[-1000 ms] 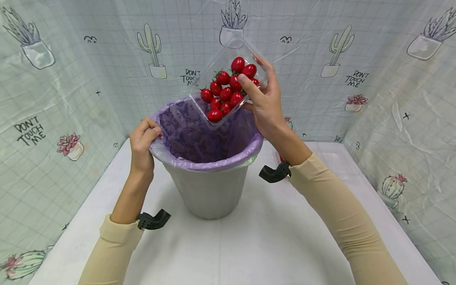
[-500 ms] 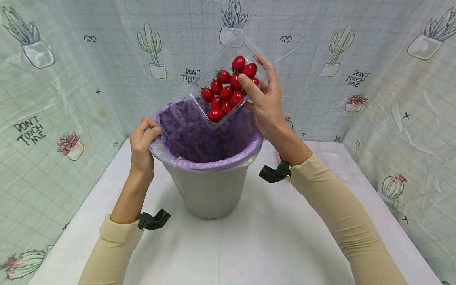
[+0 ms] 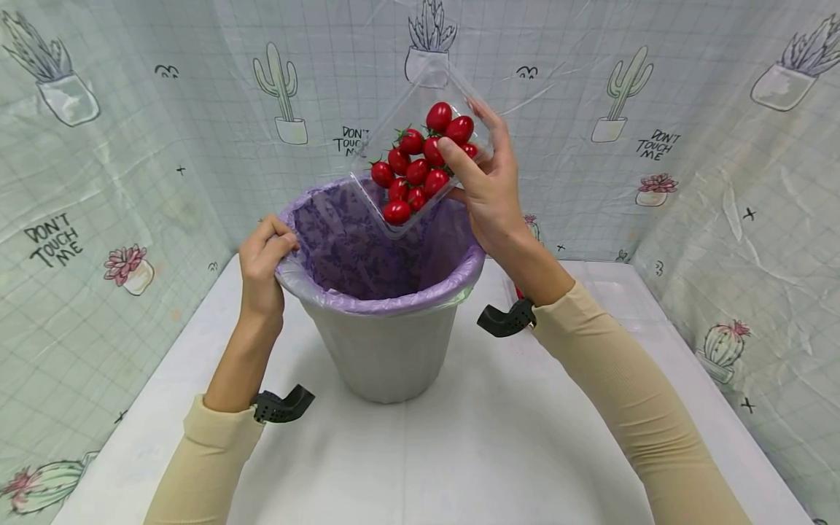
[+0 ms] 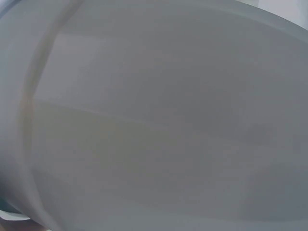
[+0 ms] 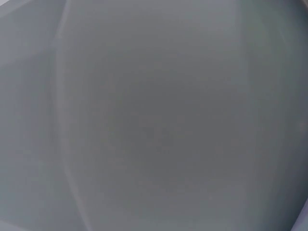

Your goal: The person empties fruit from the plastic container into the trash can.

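In the head view, my right hand [image 3: 488,191] grips the right side of a clear plastic tray [image 3: 392,231], its thumb lying over the near edge. Several red cherry tomatoes [image 3: 417,172], some with green stems, lie in the tray. It is tilted, one corner pointing down over the mouth of a grey trash can [image 3: 390,354]. A purple patterned trash bag [image 3: 394,305] lines the can and is folded over its rim. My left hand [image 3: 261,259] grips the rim at the left, fingers curled over the bag. Grey can wall [image 4: 159,115] fills both wrist views, which show neither hand clearly.
The can stands on a white table [image 3: 420,467]. Behind my right forearm, something red [image 3: 519,291] is partly hidden. A clear plastic container [image 3: 617,295] lies at the right rear. A curtain [image 3: 348,44] printed with cacti surrounds the table on three sides.
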`<control>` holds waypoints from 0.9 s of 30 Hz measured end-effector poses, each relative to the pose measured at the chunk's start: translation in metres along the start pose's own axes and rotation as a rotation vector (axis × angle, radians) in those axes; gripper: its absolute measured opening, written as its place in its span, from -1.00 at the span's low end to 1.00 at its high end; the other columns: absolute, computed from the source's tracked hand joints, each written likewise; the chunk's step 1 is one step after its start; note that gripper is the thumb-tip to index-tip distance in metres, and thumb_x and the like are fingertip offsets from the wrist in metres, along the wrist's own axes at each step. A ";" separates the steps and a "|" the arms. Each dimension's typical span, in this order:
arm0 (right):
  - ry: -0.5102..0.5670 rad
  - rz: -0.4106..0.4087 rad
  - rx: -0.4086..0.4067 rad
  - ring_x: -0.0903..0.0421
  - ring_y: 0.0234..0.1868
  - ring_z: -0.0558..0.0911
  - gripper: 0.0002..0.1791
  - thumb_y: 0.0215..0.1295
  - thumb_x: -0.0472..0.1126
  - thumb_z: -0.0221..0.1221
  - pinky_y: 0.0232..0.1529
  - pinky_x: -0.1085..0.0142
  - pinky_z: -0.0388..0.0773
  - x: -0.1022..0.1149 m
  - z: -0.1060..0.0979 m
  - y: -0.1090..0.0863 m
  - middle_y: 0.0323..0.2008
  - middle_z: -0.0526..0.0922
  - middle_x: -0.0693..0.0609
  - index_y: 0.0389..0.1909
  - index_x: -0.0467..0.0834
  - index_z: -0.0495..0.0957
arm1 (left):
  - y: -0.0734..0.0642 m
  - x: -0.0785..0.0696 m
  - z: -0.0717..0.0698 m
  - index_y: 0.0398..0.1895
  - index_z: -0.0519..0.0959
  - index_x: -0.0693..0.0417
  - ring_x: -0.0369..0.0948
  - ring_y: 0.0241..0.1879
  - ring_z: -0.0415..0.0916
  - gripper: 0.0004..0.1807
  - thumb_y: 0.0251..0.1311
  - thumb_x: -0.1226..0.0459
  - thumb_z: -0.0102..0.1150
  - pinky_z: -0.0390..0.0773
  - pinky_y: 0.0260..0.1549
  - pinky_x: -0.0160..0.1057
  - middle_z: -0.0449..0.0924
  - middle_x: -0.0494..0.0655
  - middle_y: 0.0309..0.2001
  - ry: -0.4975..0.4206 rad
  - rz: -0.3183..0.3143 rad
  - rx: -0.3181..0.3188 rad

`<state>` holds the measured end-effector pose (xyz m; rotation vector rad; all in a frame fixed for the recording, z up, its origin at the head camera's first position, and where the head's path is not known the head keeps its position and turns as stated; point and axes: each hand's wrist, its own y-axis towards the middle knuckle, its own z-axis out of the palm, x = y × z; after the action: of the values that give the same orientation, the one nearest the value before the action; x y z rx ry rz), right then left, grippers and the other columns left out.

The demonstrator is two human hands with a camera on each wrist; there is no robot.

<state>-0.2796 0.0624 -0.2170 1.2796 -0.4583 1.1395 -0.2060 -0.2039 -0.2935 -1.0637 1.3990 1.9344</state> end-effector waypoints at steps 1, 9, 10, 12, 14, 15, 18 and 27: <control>-0.001 0.000 0.000 -0.10 0.14 0.71 -0.30 0.37 -0.29 0.24 -0.03 0.01 0.74 0.000 0.000 0.000 0.21 0.63 -0.18 0.46 0.21 0.32 | 0.000 0.000 0.000 -0.60 0.45 0.04 -0.23 -0.53 0.20 -0.80 0.16 0.36 -0.07 0.16 -0.52 -0.31 0.34 -0.20 -0.57 0.001 0.000 0.000; 0.003 -0.004 0.007 -0.10 0.15 0.71 -0.29 0.36 -0.30 0.23 -0.03 0.00 0.74 -0.001 0.000 0.000 0.20 0.63 -0.18 0.47 0.20 0.32 | -0.001 -0.001 0.000 -0.60 0.45 0.06 -0.24 -0.54 0.19 -0.81 0.15 0.36 -0.06 0.15 -0.53 -0.31 0.33 -0.21 -0.58 -0.003 0.006 0.001; 0.005 -0.005 0.006 -0.10 0.14 0.71 -0.29 0.36 -0.30 0.24 -0.04 0.02 0.74 0.000 0.001 0.000 0.19 0.64 -0.18 0.47 0.20 0.32 | -0.001 -0.001 0.000 -0.60 0.45 0.06 -0.24 -0.54 0.19 -0.80 0.16 0.36 -0.06 0.14 -0.53 -0.31 0.33 -0.21 -0.58 -0.003 0.006 0.003; 0.008 -0.006 0.005 -0.08 0.11 0.72 -0.29 0.36 -0.30 0.24 -0.07 0.05 0.75 0.000 0.001 0.000 0.17 0.65 -0.18 0.47 0.20 0.32 | -0.001 -0.002 0.000 -0.60 0.45 0.05 -0.25 -0.54 0.18 -0.81 0.16 0.36 -0.06 0.14 -0.53 -0.31 0.32 -0.22 -0.58 -0.004 0.007 0.005; 0.008 -0.007 0.003 -0.06 0.08 0.73 -0.29 0.35 -0.30 0.24 -0.10 0.08 0.76 0.000 0.001 0.000 0.15 0.66 -0.18 0.46 0.20 0.33 | 0.000 -0.002 0.000 -0.60 0.45 0.05 -0.24 -0.54 0.17 -0.81 0.16 0.36 -0.06 0.14 -0.52 -0.31 0.32 -0.22 -0.58 -0.006 0.007 0.007; 0.008 -0.007 0.002 -0.06 0.07 0.73 -0.29 0.35 -0.30 0.24 -0.10 0.09 0.76 0.000 0.001 0.000 0.15 0.66 -0.18 0.46 0.20 0.33 | 0.000 -0.002 0.000 -0.60 0.45 0.05 -0.24 -0.54 0.17 -0.81 0.16 0.36 -0.06 0.14 -0.52 -0.31 0.32 -0.22 -0.58 -0.007 0.008 0.008; 0.008 -0.007 0.005 -0.06 0.09 0.73 -0.29 0.36 -0.30 0.24 -0.08 0.08 0.75 0.000 0.001 0.000 0.18 0.64 -0.18 0.47 0.20 0.32 | 0.000 -0.002 0.001 -0.60 0.45 0.04 -0.24 -0.52 0.19 -0.81 0.15 0.36 -0.06 0.16 -0.49 -0.30 0.33 -0.23 -0.58 -0.005 0.009 0.006; 0.014 -0.009 0.014 -0.07 0.11 0.73 -0.29 0.36 -0.32 0.23 -0.07 0.08 0.75 0.001 0.001 0.000 0.21 0.63 -0.16 0.47 0.18 0.32 | 0.000 -0.002 0.001 -0.61 0.44 0.03 -0.23 -0.51 0.19 -0.81 0.14 0.36 -0.07 0.16 -0.48 -0.30 0.33 -0.22 -0.58 -0.003 0.003 -0.001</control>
<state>-0.2787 0.0619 -0.2163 1.2840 -0.4338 1.1453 -0.2053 -0.2031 -0.2919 -1.0589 1.3985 1.9385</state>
